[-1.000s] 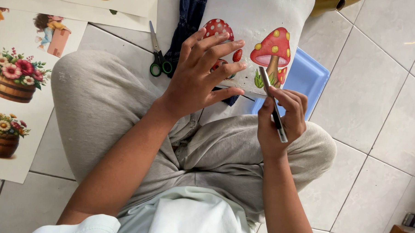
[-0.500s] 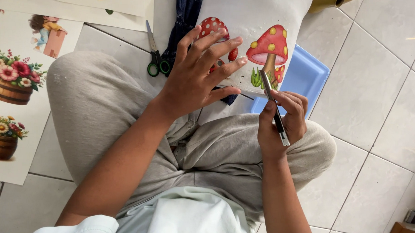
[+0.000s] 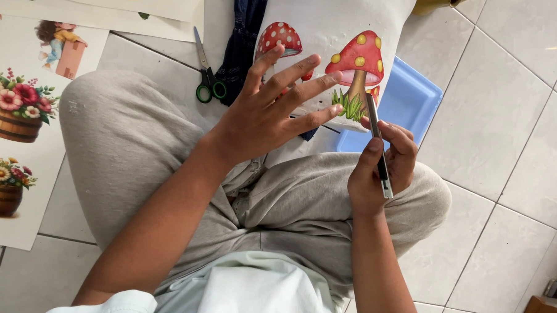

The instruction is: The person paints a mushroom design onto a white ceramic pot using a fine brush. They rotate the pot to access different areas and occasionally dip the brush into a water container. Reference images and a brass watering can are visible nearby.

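I sit cross-legged on a tiled floor in grey trousers. My left hand [image 3: 269, 110] lies spread, fingers apart, pressing on the lower edge of a white sheet printed with red mushrooms [image 3: 332, 29] that rests over my knees. My right hand [image 3: 380, 172] grips a slim dark utility knife [image 3: 377, 144], its tip pointing up at the grass under the larger mushroom. The left hand's fingers cover part of the smaller mushroom.
Green-handled scissors [image 3: 206, 74] lie on the floor above my left knee, beside a dark blue cloth [image 3: 246, 32]. A blue plastic tray [image 3: 410, 99] sits under the sheet's right side. Printed sheets with flower baskets [image 3: 11, 110] cover the floor at left.
The left hand has spread its fingers wider over the sheet. The right hand and knife stay almost still.
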